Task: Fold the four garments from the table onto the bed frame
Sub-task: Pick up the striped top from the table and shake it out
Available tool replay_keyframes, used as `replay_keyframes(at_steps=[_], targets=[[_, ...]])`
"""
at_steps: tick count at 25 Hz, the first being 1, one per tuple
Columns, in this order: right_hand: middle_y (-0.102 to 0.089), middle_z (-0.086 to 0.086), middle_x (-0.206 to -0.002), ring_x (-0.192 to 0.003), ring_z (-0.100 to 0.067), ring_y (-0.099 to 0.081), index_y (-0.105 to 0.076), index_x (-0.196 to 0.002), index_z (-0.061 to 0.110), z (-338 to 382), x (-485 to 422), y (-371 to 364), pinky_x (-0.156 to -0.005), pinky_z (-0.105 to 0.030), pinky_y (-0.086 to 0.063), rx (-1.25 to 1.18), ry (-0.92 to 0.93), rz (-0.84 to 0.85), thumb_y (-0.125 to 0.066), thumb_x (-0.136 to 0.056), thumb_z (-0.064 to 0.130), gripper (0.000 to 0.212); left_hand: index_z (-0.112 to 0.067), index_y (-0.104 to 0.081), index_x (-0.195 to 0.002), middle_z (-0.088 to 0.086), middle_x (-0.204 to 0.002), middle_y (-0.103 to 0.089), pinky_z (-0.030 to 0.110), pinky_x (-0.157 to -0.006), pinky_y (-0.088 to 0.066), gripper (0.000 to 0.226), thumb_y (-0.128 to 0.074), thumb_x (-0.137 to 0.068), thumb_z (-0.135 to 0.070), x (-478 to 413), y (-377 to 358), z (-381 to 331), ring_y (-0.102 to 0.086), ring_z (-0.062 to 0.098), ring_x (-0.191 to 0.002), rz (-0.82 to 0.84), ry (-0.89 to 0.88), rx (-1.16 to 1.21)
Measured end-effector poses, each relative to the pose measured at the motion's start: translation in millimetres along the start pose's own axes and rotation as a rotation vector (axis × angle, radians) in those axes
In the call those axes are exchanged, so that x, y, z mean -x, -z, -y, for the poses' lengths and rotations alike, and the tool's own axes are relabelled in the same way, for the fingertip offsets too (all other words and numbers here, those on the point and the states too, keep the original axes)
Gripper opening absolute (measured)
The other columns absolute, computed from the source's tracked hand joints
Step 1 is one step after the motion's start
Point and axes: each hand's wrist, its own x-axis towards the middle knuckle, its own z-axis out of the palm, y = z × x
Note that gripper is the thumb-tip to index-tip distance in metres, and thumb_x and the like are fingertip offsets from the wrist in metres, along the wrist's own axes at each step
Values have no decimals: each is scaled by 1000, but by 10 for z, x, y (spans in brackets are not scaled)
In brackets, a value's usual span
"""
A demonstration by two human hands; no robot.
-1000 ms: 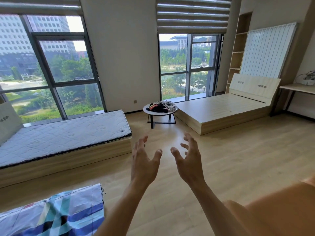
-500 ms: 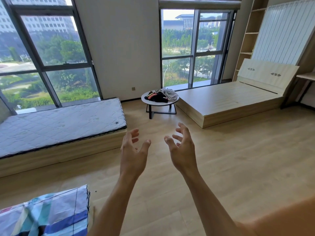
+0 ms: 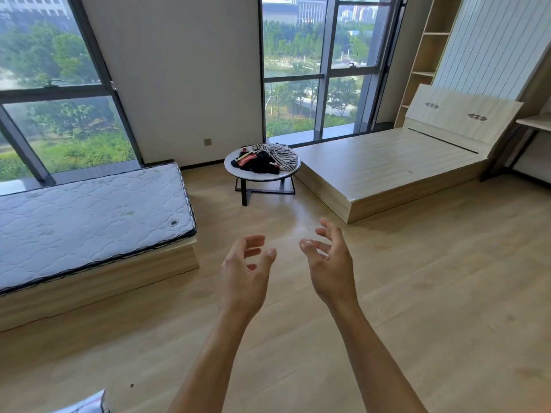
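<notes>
A heap of garments (image 3: 265, 160), black ones and a black-and-white striped one, lies on a small round table (image 3: 238, 171) by the far window. Right of the table stands a bare wooden bed frame (image 3: 384, 171) with a headboard. My left hand (image 3: 246, 272) and my right hand (image 3: 331, 263) are raised side by side over the wooden floor, well short of the table. Both hold nothing, with fingers apart and loosely curled.
A low platform with a white quilted mattress (image 3: 89, 216) fills the left side. A corner of checked cloth (image 3: 89, 405) shows at the bottom left. Shelves (image 3: 426, 55) and a desk edge (image 3: 536, 122) stand at the far right. Wooden floor lies between me and the table.
The view has moved forward and tilted down, so the table and bed frame appear closer. The checked cloth has nearly left the view. Both hands stay raised; their fingers have curled slightly.
</notes>
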Motion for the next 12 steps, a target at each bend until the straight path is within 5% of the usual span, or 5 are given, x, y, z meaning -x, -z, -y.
replay_keyframes(at_steps=[12], targets=[[-56, 6, -127, -100, 6, -59, -47, -140, 26, -613, -3216, -834, -80, -14, -44, -45, -55, -66, -64, -95, 27, 49, -22, -68, -113, -12, -108, -70, 15, -76, -45, 17, -65, -97, -26, -3177, -1191, 516, -62, -9, -98, 129, 31, 11]])
